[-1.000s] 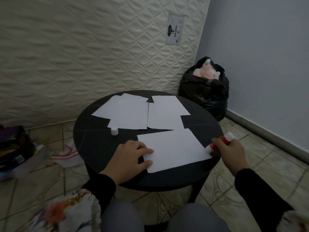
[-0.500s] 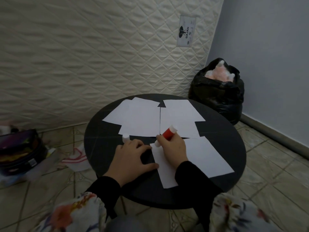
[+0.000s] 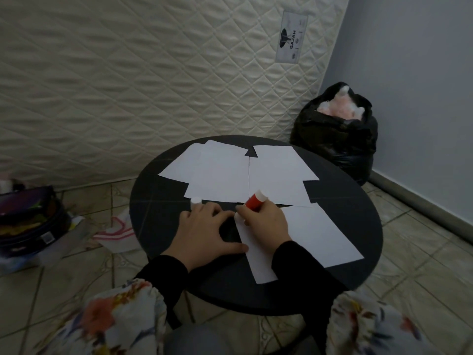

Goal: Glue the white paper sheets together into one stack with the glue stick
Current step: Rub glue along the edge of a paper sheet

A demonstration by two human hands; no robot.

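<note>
A quilted cream mattress (image 3: pixel 128 85) stands against the far wall and fills the left and middle of the view, with a label reading GAJAH near its upper right corner. In front of it sits a round black table (image 3: pixel 158 201) on a tiled floor. To the far right, in the corner by the grey wall, is a black rubbish bag (image 3: pixel 337 142) stuffed with something pink and white. On the floor to the left lies a dark bag (image 3: pixel 28 221) with colourful contents, and beside the table's left edge a white cloth with red stripes (image 3: pixel 115 233).

On the far half of the table lie two overlapping groups of white paper sheets, one on the left (image 3: pixel 212 175) and one on the right (image 3: pixel 279 175), their inner edges almost touching. A single near sheet (image 3: pixel 317 234) lies tilted on the near right part of the table.

The left hand (image 3: pixel 204 231) rests flat on the tabletop with fingers spread, its thumb touching the near sheet's left edge. The right hand (image 3: pixel 263 224) is curled tight round the red glue stick (image 3: pixel 253 202), held slanted with its lower end at the near sheet's far left corner. The small white cap (image 3: pixel 195 200) stands on the table just beyond the left fingertips
</note>
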